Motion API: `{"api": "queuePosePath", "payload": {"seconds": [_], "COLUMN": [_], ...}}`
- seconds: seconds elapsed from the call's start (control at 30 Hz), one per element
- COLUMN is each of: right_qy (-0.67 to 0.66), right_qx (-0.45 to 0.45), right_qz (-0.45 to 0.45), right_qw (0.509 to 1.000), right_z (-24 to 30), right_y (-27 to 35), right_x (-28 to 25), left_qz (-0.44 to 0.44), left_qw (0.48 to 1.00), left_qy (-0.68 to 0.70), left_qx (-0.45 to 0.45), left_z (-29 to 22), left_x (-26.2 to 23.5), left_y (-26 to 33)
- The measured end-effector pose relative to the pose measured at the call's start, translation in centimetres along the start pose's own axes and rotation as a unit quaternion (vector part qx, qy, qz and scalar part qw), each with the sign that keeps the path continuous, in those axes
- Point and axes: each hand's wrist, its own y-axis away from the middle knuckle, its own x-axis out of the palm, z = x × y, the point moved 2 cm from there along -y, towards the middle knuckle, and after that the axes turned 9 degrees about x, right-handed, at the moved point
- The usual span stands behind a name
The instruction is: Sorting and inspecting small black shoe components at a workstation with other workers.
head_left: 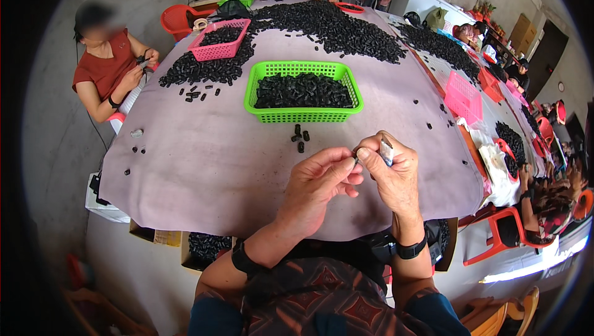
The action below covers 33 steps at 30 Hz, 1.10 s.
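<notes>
Over the near part of the table, my two hands meet at the fingertips. My left hand is closed, its thumb and forefinger pinching a small dark piece, mostly hidden by the fingers. In my closed right hand is a small tool with a whitish-blue wrapped handle; its working end is hidden, and the right thumb presses toward the dark piece. Just beyond the hands, several short black cylindrical parts lie loose. Farther off stands a green basket filled with similar black parts.
Heaps of black parts cover the table's far side. A pink basket rests on the left heap. At the left, a person in a red top works. More people and a second table stand right. Boxes of black parts sit below the near edge.
</notes>
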Motion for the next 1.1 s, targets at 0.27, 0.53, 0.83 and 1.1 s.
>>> {"api": "queuePosePath", "payload": {"seconds": [0.27,0.53,0.83,1.1], "right_qy": [-0.048,-0.037,-0.057,-0.067], "right_qx": [0.067,0.098,0.113,0.118], "right_qz": [0.008,0.011,0.016,0.038], "right_qw": [0.997,0.994,0.992,0.990], "right_z": [0.6,0.2,0.1,-0.3], "right_y": [0.3,0.2,0.3,0.2], "right_x": [0.0,0.0,0.2,0.0], "left_qz": [-0.016,-0.030,-0.034,-0.038], "left_qw": [0.999,0.999,0.999,0.999], "left_qy": [0.026,0.030,0.023,0.024], "left_qx": [0.011,0.008,0.006,0.005], "left_z": [0.0,0.1,-0.2,-0.3], "left_x": [-0.3,-0.6,-0.5,-0.6], "left_y": [-0.1,-0.3,-0.2,-0.3]}}
